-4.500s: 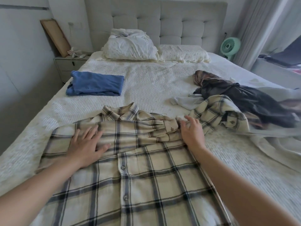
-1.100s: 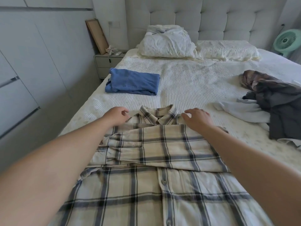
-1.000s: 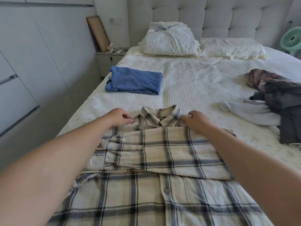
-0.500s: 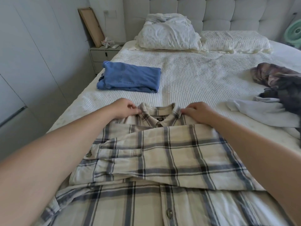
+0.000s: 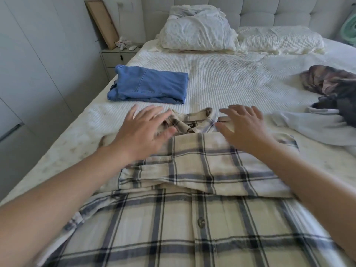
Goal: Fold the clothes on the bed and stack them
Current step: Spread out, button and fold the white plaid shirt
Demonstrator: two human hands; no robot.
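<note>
1. Head view, looking down the bed (image 5: 221,78) toward a tufted grey headboard (image 5: 279,12): a cream plaid shirt (image 5: 192,218) with dark blue-grey checks lies spread on the white ribbed cover, closest to the person, buttons up.
2. Its sleeves are folded across the chest in a band (image 5: 202,166), just below the collar (image 5: 192,122).
3. A small dark label sits inside the collar; there is light lettering on it, but it is too small and blurred to read.
4. The left hand (image 5: 142,132) hovers at the left shoulder of the shirt with fingers spread and straight, gripping nothing; whether the palm touches the cloth I cannot tell.
5. The right hand (image 5: 244,128) is likewise flat and spread at the right side of the collar, holding nothing.
6. One shirt button (image 5: 201,222) shows clearly on the placket near the bottom.
7. A folded blue garment (image 5: 150,85) lies on the left part of the bed, beyond the left hand and apart from the shirt.
8. On the right edge lies an unfolded heap: a brownish patterned piece (image 5: 325,79), something dark (image 5: 344,101), and a pale grey cloth (image 5: 312,126) beneath them.
9. Two pillows rest at the headboard, a crumpled white one (image 5: 196,29) and a flatter ribbed one (image 5: 279,39).
10. A nightstand (image 5: 115,56) stands left of the bed with a wooden frame (image 5: 102,22) leaning on the wall above it.
</note>
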